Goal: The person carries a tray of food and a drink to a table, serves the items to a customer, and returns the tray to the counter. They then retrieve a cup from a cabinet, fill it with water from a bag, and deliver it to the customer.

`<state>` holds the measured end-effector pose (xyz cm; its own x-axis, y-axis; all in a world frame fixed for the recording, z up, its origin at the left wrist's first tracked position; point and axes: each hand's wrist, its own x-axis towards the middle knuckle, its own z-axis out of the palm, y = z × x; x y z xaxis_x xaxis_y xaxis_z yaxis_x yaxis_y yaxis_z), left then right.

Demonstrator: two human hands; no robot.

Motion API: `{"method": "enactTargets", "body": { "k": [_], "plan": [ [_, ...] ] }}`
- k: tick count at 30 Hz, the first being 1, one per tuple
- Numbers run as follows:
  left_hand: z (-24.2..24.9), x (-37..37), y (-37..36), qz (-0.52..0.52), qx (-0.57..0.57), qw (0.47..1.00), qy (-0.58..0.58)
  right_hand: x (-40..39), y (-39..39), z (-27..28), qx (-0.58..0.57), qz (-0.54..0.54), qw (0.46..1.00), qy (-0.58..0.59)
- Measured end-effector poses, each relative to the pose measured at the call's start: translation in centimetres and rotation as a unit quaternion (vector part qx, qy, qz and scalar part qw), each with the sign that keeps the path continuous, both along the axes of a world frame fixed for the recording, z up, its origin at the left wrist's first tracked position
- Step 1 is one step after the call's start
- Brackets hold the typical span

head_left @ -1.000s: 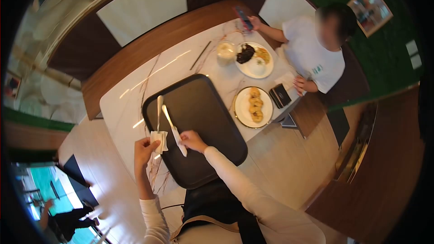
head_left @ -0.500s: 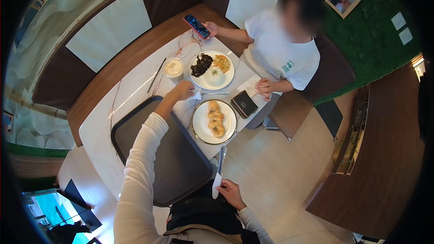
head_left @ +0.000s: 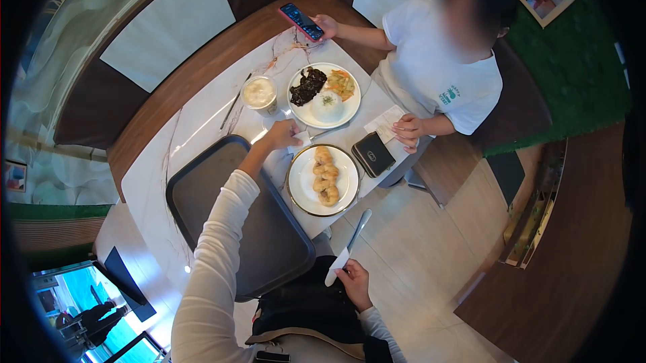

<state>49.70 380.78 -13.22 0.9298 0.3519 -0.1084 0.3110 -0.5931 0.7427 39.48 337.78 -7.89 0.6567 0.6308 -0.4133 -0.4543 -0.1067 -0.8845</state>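
Note:
My left hand (head_left: 282,134) reaches across the marble table (head_left: 195,127) and rests, fingers closed, on a white napkin (head_left: 301,139) holding a metal utensil (head_left: 330,131), between the two plates. My right hand (head_left: 354,282) is off the table's near edge, gripping a knife (head_left: 348,247) by its napkin-wrapped handle, blade pointing up toward the gold-rimmed plate (head_left: 301,185) of fried pieces. A white plate (head_left: 306,115) with dark food, rice and vegetables lies just beyond my left hand.
A black tray (head_left: 269,242) lies under my left forearm. A lidded cup (head_left: 259,92) and a dark stick (head_left: 232,111) are at the far left. A seated person in a white T-shirt (head_left: 447,74) holds a phone (head_left: 303,21); a black wallet (head_left: 373,154) lies by their other hand.
My left hand went from the tray across to the gap between the plates and set the napkin down there. My right hand drew back off the table with the knife.

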Motion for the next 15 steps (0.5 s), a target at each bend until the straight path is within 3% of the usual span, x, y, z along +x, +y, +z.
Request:
{"method": "enactTargets", "body": {
  "k": [3,6,8,11,13,15],
  "plan": [
    [1.0,-0.8,0.0,0.007,-0.008,0.999,0.044,0.4,1.7,0.7,0.011,0.002,1.0,-0.01],
    [4.1,-6.1,-0.5,0.103,-0.01,0.994,-0.021,0.4,4.6,0.9,0.031,0.009,0.999,-0.036],
    [4.0,-12.2,-0.4,0.216,0.171,0.959,-0.068,1.1,6.9,0.2,0.048,0.075,0.995,-0.038],
    [0.1,-20.9,3.0,0.374,0.275,0.881,0.093,2.5,11.2,-0.3,0.044,0.163,0.985,0.04],
    [-1.9,-24.6,4.8,0.401,0.175,0.89,0.125,4.2,14.3,-0.6,0.039,0.24,0.967,0.079],
    [-4.1,-26.8,5.0,0.395,0.175,0.899,0.079,5.1,16.8,-2.2,-0.051,0.263,0.963,-0.002]
  ]
}}
